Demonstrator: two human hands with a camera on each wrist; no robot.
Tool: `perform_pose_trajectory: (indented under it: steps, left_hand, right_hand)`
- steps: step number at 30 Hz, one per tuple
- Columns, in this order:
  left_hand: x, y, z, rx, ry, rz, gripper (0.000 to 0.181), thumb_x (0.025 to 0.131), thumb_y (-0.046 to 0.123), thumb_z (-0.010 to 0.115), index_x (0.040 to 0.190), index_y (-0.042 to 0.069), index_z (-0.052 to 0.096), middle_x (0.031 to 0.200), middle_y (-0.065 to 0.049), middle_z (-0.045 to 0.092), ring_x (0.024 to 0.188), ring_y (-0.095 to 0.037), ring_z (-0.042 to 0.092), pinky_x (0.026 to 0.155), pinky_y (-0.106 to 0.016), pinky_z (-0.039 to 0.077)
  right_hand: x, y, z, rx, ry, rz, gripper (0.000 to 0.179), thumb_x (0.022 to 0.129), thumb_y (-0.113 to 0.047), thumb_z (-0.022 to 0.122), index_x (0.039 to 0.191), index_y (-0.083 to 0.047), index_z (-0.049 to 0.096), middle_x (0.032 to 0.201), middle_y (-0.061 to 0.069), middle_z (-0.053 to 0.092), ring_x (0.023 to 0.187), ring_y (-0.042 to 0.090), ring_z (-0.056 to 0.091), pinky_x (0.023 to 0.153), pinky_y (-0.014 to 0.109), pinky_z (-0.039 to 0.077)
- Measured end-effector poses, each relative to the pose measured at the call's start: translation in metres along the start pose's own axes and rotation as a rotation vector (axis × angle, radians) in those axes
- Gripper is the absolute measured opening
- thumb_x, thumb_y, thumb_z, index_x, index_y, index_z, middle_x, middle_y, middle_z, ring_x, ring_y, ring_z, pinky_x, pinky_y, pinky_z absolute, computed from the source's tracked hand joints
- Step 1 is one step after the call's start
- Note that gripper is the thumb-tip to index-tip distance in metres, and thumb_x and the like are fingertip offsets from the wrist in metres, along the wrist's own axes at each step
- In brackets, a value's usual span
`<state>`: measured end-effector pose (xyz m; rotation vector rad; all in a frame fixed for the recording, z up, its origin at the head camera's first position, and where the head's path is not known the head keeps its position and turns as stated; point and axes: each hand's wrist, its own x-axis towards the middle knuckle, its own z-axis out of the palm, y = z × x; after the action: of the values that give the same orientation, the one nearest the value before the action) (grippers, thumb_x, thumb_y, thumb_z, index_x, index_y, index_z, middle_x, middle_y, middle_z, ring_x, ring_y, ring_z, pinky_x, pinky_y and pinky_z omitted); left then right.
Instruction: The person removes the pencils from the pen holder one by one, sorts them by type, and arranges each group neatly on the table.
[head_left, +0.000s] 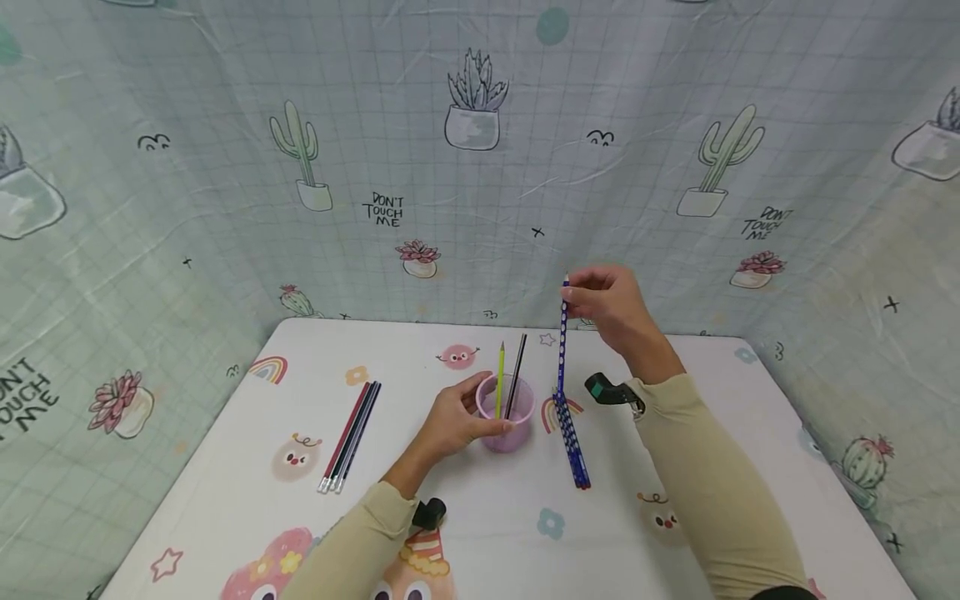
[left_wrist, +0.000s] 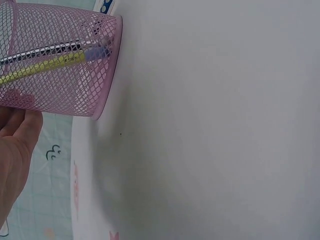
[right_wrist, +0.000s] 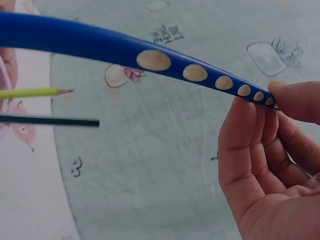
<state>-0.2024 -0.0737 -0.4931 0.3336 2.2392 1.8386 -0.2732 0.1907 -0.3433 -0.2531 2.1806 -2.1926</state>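
My left hand holds a pink mesh pencil cup at its side, thumb near the front and fingers behind. A yellow-green pencil and a dark pencil lean inside the cup; the left wrist view shows their lower ends through the mesh. To the right of the cup, my right hand pinches a blue pencil with pale dots near its top tip, between thumb and fingers. It stands nearly upright, its lower end overlapping several blue dotted pencils lying on the table.
Left of the cup, several pencils, red and dark with white erasers, lie side by side. All stand on a white table printed with cartoon figures. A cactus-patterned cloth hangs behind the table and along both sides.
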Motion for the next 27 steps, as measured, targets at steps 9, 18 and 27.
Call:
perform_pose_trajectory:
  steps: [9,18,27]
  left_hand:
    - [0.000,0.002,-0.001,-0.013,0.007,0.000,0.094,0.077,0.014,0.094,0.156,0.004,0.045,0.151,-0.013,0.059,0.143,-0.028,0.055,0.116,-0.043,0.047]
    - [-0.001,0.001,0.000,-0.003,0.005,-0.001,0.094,0.077,0.017,0.094,0.157,0.004,0.044,0.151,-0.013,0.059,0.143,-0.028,0.055,0.116,-0.042,0.047]
    - [-0.002,0.000,0.000,-0.004,0.006,-0.005,0.094,0.078,0.017,0.093,0.157,0.004,0.044,0.153,-0.012,0.058,0.144,-0.029,0.055,0.117,-0.041,0.046]
  right_hand:
    - [-0.008,0.028,-0.016,-0.050,0.010,0.145,0.009,0.096,0.000,0.070,0.090,-0.007,0.071,0.087,-0.001,0.067,0.074,0.014,0.065,0.071,0.027,0.062]
    - [-0.011,0.057,-0.026,-0.146,0.006,0.263,0.008,0.098,-0.001,0.068,0.103,0.004,0.065,0.086,-0.001,0.067,0.075,0.015,0.065,0.072,0.026,0.062]
    - [-0.016,0.083,-0.033,-0.215,-0.002,0.324,0.018,0.099,-0.002,0.067,0.110,0.010,0.062,0.087,0.000,0.066,0.076,0.014,0.064,0.071,0.025,0.061]
